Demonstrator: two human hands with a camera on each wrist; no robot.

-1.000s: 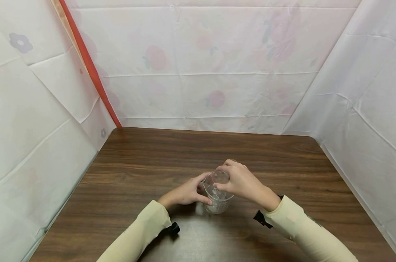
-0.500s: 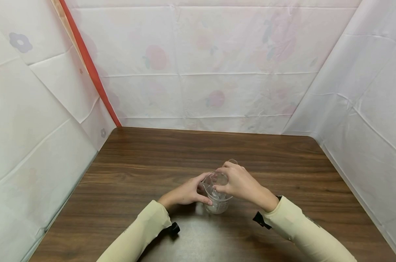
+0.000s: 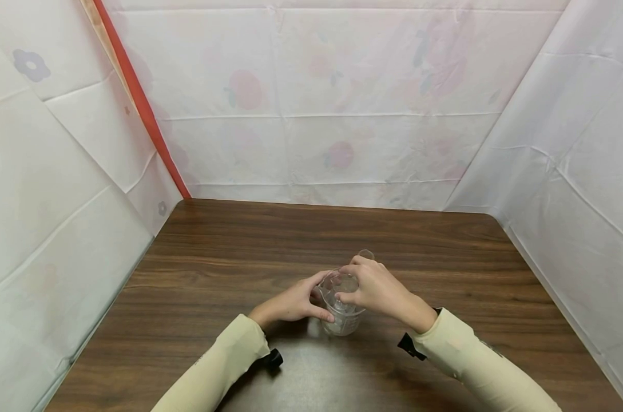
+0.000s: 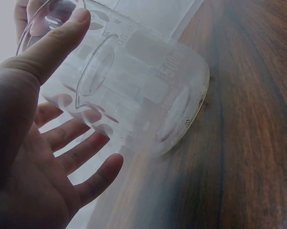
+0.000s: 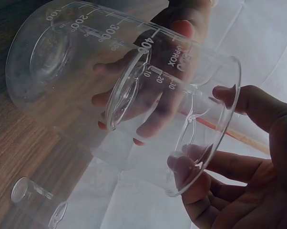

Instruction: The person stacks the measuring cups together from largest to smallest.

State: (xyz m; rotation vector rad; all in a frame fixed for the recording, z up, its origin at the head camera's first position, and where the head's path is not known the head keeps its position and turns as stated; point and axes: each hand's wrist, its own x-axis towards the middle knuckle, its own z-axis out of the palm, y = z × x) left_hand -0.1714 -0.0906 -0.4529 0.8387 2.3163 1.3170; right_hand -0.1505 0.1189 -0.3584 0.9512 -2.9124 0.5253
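A large clear glass beaker with printed volume marks stands on the table in the head view. My left hand holds its left side, thumb in front and fingers spread behind the glass. Inside its mouth is a smaller glass beaker, base pointing down into the large one. The thumb and fingers of my right hand pinch this smaller beaker near its rim, fingertips at the large beaker's mouth. In the right wrist view the left fingers show through both layers of glass.
Another small glass beaker stands on the wood-grain table, mostly hidden behind my right hand in the head view. White patterned cloth encloses the back and both sides, with a red strip at the left corner.
My right hand has shifted slightly left, with the smaller beaker sitting a little lower inside the large one. More of the beaker behind this hand shows. My left hand stays put.
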